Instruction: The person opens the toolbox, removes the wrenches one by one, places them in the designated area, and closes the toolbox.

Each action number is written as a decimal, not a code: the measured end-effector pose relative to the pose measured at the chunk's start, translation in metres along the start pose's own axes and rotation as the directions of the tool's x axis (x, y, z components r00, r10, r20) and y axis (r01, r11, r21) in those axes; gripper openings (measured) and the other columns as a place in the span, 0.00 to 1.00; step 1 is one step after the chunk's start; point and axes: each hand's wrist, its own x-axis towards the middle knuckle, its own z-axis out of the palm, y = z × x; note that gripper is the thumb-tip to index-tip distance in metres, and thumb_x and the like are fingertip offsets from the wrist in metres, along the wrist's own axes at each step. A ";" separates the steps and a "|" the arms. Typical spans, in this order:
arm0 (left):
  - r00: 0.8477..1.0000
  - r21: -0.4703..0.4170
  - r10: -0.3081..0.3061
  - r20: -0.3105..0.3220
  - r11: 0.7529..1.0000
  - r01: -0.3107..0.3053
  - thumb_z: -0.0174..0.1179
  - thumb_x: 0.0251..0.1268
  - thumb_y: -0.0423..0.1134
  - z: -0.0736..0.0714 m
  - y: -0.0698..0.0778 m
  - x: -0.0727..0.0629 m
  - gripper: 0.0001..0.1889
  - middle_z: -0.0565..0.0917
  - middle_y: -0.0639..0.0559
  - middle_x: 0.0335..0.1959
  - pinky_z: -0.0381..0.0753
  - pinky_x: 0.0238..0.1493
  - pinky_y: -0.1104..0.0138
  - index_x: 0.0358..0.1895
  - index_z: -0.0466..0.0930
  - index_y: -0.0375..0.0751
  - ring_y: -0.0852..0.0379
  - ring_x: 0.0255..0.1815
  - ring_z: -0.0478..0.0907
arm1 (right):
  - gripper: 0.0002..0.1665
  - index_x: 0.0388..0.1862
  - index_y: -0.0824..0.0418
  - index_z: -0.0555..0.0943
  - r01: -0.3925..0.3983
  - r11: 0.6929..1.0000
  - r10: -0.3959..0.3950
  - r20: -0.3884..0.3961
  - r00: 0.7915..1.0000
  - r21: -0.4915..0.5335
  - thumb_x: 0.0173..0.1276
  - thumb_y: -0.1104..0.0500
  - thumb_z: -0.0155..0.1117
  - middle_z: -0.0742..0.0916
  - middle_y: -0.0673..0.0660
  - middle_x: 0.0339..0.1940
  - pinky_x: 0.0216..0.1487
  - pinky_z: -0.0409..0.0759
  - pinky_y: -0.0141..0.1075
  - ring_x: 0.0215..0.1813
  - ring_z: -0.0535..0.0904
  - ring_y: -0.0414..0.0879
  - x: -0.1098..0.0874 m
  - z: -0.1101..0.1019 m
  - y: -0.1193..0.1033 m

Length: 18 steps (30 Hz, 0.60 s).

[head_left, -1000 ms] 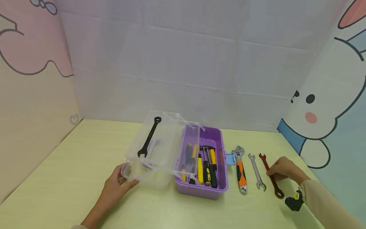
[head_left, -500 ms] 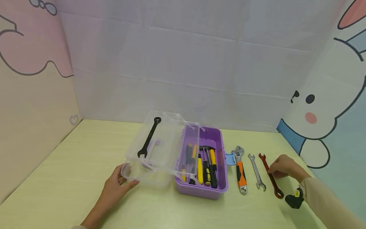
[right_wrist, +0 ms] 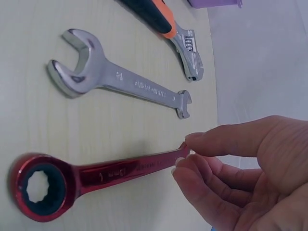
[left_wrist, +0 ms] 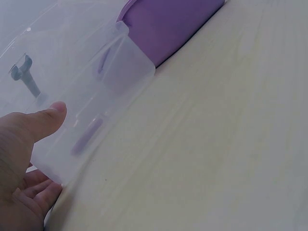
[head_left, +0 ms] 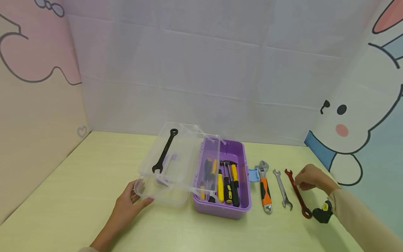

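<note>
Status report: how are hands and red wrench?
Left hand holds clear lid. Right hand at red wrench, grip unclear. Silver wrench beside it, apparently not blocking.

Soft, even indoor light, slightly muted, with faint shadows and small glints

In the head view the pale table (head_left: 78, 175) is evenly lit and the backdrop (head_left: 201, 70) greyer; soft shadows lie below the right sleeve (head_left: 359, 217) and beside the left forearm (head_left: 109, 224). The left wrist view is hazy and low in contrast, the clear lid (left_wrist: 125, 72) milky; the right wrist view is crisper, highlights showing on the silver wrench (right_wrist: 139, 86) and red wrench (right_wrist: 125, 170)
</note>
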 end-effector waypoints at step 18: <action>1.000 -0.004 0.021 -0.010 1.000 -0.021 0.68 0.57 0.44 0.000 0.000 0.000 0.41 0.67 0.29 0.65 0.77 0.61 0.56 0.68 0.56 0.32 0.33 0.64 0.70 | 0.07 0.29 0.73 0.82 0.123 0.990 -0.123 0.012 0.992 -0.068 0.55 0.67 0.63 0.82 0.51 0.17 0.28 0.86 0.33 0.21 0.79 0.39 0.002 0.001 -0.044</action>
